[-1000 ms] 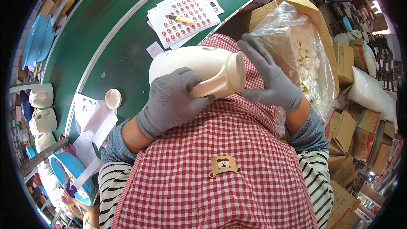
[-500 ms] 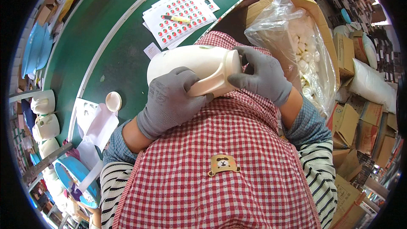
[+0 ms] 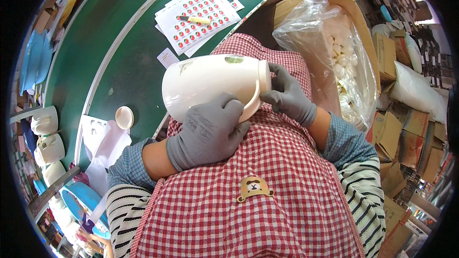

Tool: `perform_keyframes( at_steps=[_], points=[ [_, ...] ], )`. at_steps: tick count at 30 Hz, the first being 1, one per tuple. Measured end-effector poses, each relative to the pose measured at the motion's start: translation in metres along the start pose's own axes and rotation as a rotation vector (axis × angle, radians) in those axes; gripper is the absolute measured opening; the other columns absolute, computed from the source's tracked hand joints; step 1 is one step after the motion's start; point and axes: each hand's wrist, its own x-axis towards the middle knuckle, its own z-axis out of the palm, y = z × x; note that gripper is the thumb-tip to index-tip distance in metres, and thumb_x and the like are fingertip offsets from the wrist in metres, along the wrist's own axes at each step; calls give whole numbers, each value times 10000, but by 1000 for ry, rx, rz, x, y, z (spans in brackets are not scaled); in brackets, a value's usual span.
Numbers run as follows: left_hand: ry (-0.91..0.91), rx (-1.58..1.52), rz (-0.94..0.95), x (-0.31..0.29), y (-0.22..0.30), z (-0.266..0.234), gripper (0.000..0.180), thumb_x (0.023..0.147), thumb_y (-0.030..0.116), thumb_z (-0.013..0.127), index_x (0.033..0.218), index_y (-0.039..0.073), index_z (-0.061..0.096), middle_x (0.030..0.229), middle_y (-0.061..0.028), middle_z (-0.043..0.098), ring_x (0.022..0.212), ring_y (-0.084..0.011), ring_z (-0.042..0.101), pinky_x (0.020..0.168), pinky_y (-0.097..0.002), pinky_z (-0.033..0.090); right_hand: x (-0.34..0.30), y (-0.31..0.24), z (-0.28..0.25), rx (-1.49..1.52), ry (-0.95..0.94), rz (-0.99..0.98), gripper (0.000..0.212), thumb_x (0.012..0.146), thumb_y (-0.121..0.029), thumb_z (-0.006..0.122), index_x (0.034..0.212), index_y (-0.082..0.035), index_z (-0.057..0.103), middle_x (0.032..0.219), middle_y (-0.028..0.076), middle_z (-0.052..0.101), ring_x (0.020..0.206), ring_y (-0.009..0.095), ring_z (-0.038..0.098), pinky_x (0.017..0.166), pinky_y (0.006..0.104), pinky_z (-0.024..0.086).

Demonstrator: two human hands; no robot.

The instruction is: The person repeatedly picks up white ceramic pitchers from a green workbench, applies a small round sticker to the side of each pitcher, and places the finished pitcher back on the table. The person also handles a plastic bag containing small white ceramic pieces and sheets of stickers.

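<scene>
A glossy white plastic jug (image 3: 205, 83) with small green printed patches lies sideways above my lap, its narrower end pointing right. My left hand (image 3: 210, 131), in a grey knitted glove, is closed round its handle (image 3: 252, 106), which faces my body and is partly covered by the fingers. At the right end is a cream lid (image 3: 264, 79). My right hand (image 3: 292, 96), gloved alike, grips that lid with the thumb on its near side and the fingers curled behind it, partly out of sight.
Sticker sheets (image 3: 210, 31) with a cutter (image 3: 196, 19) lie on the green conveyor belt (image 3: 131, 62). A round lid (image 3: 125, 117) and papers (image 3: 112, 139) are at its left. On the right stands a carton (image 3: 361, 14) lined with clear plastic, holding several white caps (image 3: 345, 62).
The jug has rolled in my hands, so its handle turns down toward my body and a green patch shows on top. My left hand has shifted slightly down and right with the handle.
</scene>
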Motion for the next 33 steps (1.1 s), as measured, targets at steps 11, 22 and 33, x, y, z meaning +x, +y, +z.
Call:
perform_keyframes(
  at_steps=[11,22,33],
  points=[
    [618,-781,-293,-35,-99,-64,276,930,132,674,1143,-15,578,1016,-90,669,894,-141,631,817,-286,499,122,-73,1,-406,298,-404,556,944,-419,633,1346,-43,561,1173,176,664,1041,206,649,921,323,510],
    [1310,-731,-193,9,-203,0,187,929,52,666,1100,27,594,1028,-32,652,870,-84,566,771,-221,453,306,-52,62,-1506,178,-237,396,939,-314,573,1320,-206,567,1228,86,640,1100,269,636,936,448,475],
    [1113,-700,-565,-68,-198,58,247,902,1,634,1139,0,563,1024,-64,637,960,-133,596,863,-275,470,316,-70,43,-1077,345,-95,355,930,-327,492,1192,-158,662,1063,99,703,963,238,687,871,382,500]
  ],
)
